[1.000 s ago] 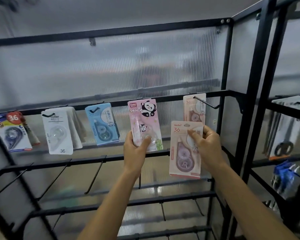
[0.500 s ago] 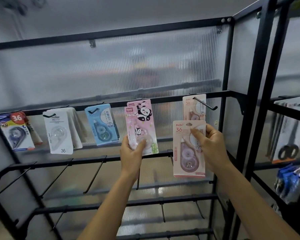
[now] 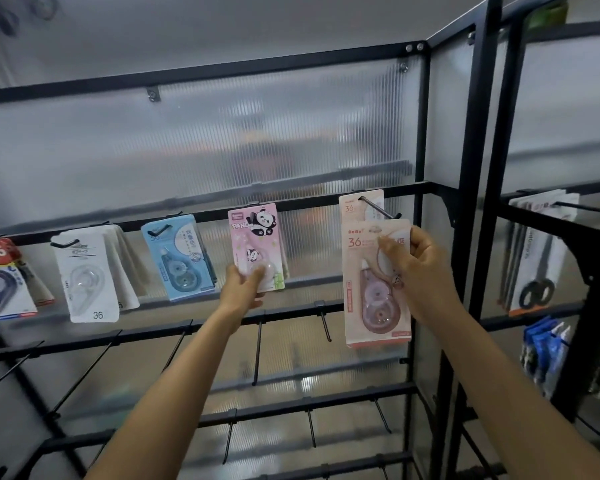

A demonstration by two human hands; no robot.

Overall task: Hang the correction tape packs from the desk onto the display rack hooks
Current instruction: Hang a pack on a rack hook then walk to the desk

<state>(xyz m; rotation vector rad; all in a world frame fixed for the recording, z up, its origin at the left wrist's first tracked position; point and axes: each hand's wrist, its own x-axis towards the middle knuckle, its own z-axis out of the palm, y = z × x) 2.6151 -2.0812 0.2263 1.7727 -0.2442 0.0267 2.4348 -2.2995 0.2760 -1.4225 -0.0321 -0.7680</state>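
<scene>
At the right end of the display rack's (image 3: 201,69) upper hook rail, seen from the head camera, the right hand (image 3: 421,271) holds a peach correction tape pack (image 3: 378,299) by its upper right part, thumb on the front of the card and fingers curled behind it. The pack's hang hole sits just below the upturned tip of the rightmost hook (image 3: 378,208), not yet threaded onto it. One matching peach pack (image 3: 352,206) already hangs further back on that hook.

Toward the middle of the same rail, the left hand (image 3: 241,289) grips the lower part of a pink panda pack (image 3: 257,244), thumb across the blister. Its top edge lies against the rail, but whether its hole is fully on a hook cannot be told.

Further left along the rail hang a blue pack (image 3: 177,258), a white pack (image 3: 87,275) and, at the left edge, a dark blue pack (image 3: 0,282). Scissor packs (image 3: 534,265) hang on the neighbouring rack to the right.

The likely trouble is misalignment: the small hole must clear the raised hook tip, and a grip on one side of the card could let it twist so the card edge strikes the wire and bends. With attention split between two packs, letting go of the panda pack before it is seated could drop it through the bare hooks below. Pushing hard could also knock the pack behind.
</scene>
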